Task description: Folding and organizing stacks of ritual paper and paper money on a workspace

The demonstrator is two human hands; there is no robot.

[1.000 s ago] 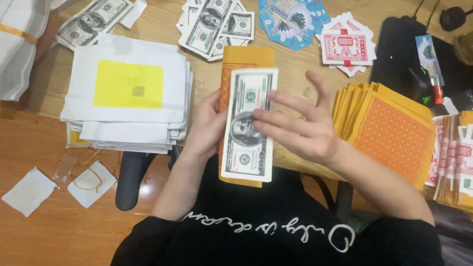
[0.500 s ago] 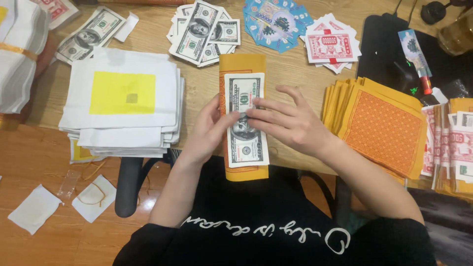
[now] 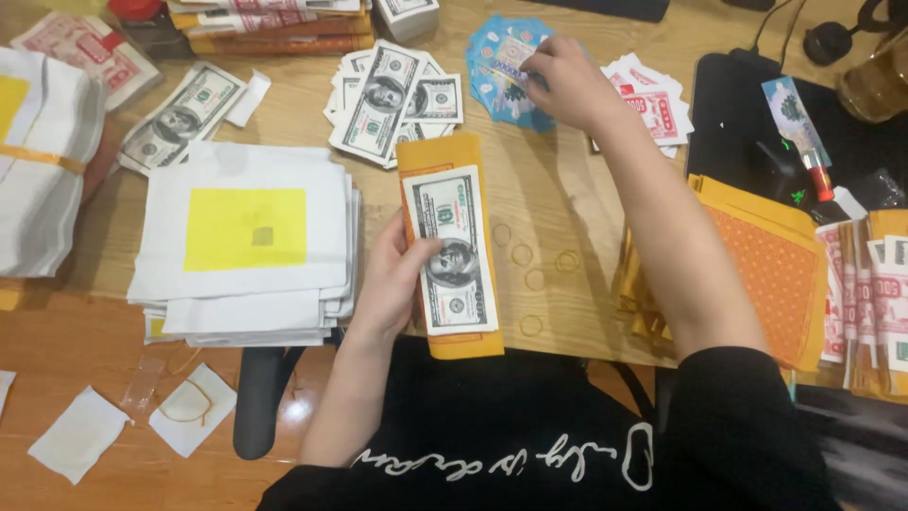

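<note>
My left hand (image 3: 392, 279) keeps a closed grip on the banknote stack (image 3: 452, 251), pressed flat on the orange envelope (image 3: 445, 170) at the near edge of the counter (image 3: 549, 227). My right hand (image 3: 558, 80) reaches far across, fingertips pinching at the blue paper pile (image 3: 497, 66); I cannot tell whether a sheet is caught. I judge it best to lift one sheet only, keeping the stack squared under my thumb, clear of the loose rubber bands (image 3: 530, 274).

Two hands, five loose rubber bands (image 3: 521, 254) on the wooden table, two white paper scraps (image 3: 78, 433) on the floor.
</note>
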